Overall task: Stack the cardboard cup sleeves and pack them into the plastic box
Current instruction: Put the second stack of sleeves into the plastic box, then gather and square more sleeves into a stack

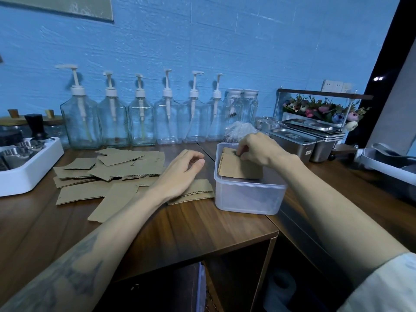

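Cardboard sleeve stack (240,167) in plastic box (247,199) — pinched by right grip (258,149), left grip (184,170) relaxed, empty.

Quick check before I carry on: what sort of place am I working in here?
Most likely a cafe or drinks-bar prep counter: a row of clear pump bottles along the wall, lidded steel pans beside them, and cardboard cup sleeves spread on the wooden counter.
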